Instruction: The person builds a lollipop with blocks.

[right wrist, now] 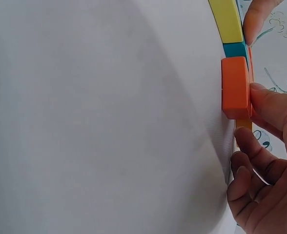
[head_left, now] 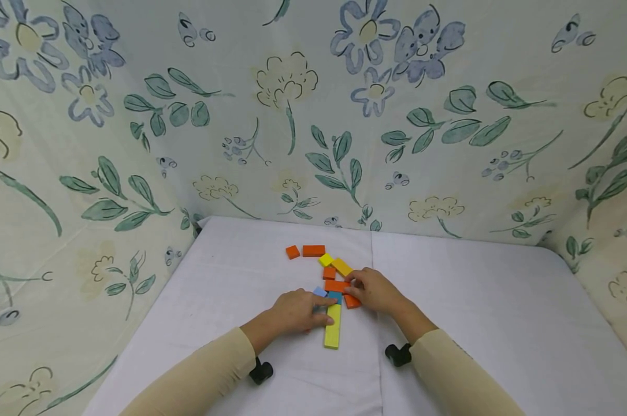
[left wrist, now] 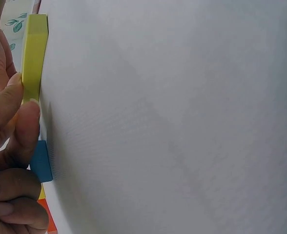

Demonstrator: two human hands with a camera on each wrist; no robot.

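Note:
In the head view, my left hand [head_left: 295, 312] reaches over a line of small coloured blocks. Its index finger touches the blue block [head_left: 334, 297], and its thumb rests at the long yellow block [head_left: 332, 332]. Opposite, my right hand [head_left: 378, 292] has thumb and fingers curled about the right end of an orange block [head_left: 336, 286]. A second orange block [head_left: 352, 301] lies tilted under that hand; in the right wrist view the thumb touches the near orange block [right wrist: 235, 87]. A light-blue block [head_left: 319, 292] is partly hidden beside the left hand.
Farther up the white table [head_left: 464, 300] lie a small orange block [head_left: 329, 273], a yellow-orange block [head_left: 342, 267], a small yellow block [head_left: 326, 260], an orange bar [head_left: 314, 251] and an orange square [head_left: 292, 252]. A flowered cloth [head_left: 292, 144] hangs behind the table.

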